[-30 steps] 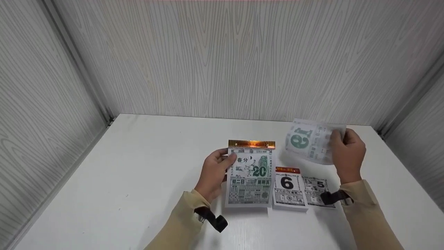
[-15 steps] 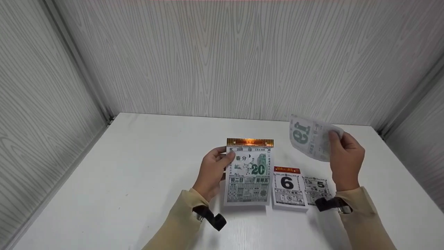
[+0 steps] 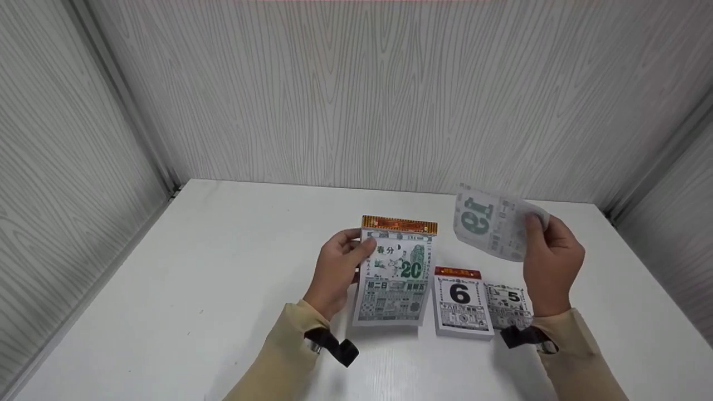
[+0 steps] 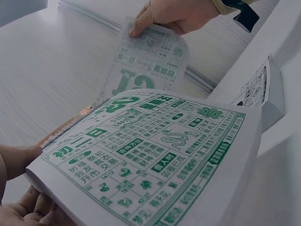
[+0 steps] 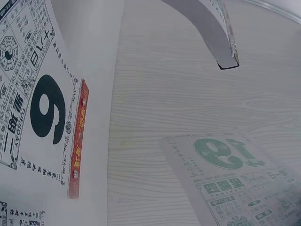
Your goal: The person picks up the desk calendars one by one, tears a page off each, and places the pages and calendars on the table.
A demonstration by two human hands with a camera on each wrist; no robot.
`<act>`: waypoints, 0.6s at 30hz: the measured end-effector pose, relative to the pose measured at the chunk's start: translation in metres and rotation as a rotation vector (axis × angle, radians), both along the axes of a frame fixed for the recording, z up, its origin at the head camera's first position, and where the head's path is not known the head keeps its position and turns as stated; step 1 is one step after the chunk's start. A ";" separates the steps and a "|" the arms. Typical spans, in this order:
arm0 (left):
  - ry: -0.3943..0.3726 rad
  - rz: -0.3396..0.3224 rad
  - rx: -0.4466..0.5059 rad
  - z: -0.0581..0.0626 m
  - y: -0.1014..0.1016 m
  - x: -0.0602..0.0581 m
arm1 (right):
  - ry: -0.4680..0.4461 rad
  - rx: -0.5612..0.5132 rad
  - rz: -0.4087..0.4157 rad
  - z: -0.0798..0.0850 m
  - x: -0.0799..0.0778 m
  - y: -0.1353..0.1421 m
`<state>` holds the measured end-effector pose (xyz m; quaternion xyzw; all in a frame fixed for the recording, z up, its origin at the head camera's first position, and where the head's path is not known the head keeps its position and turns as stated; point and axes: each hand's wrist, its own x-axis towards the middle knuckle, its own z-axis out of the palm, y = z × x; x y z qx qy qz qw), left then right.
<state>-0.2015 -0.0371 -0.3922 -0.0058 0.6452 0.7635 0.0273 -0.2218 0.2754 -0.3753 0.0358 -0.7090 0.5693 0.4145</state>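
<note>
My left hand [image 3: 336, 267] grips the left edge of a thick tear-off calendar [image 3: 394, 278], thumb on the front. Its top page shows a green 20 under a shiny gold-and-red header strip, and it is held up off the table. In the left wrist view the calendar's thick page block [image 4: 155, 155] fills the foreground, with the left thumb [image 4: 21, 157] at its edge. My right hand [image 3: 552, 262] pinches a loose calendar page [image 3: 490, 223] by one end; its green 19 shows through reversed. In the right wrist view that page [image 5: 230, 174] hangs at lower right.
A smaller tear-off calendar [image 3: 461, 303] with a black 6 and a red header lies on the white table [image 3: 184, 301]. Beside it lies a loose page [image 3: 508, 303] with a black 5, partly behind the right wrist. A wood-grain panel [image 3: 356, 94] stands at the back.
The right hand has shifted slightly left with the page, which now bends and tilts differently. The left hand and its calendar have moved slightly up and left, the header tilting away.
</note>
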 end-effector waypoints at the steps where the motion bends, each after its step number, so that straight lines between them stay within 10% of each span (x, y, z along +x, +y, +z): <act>1: 0.010 -0.004 -0.009 0.002 -0.001 0.000 | 0.000 0.009 -0.008 0.000 0.000 -0.001; 11: 0.075 -0.076 -0.090 0.015 -0.008 0.006 | 0.001 0.053 -0.011 0.002 0.003 -0.005; 18: -0.016 -0.149 -0.102 0.023 -0.017 0.008 | -0.009 0.079 -0.005 0.006 0.006 -0.010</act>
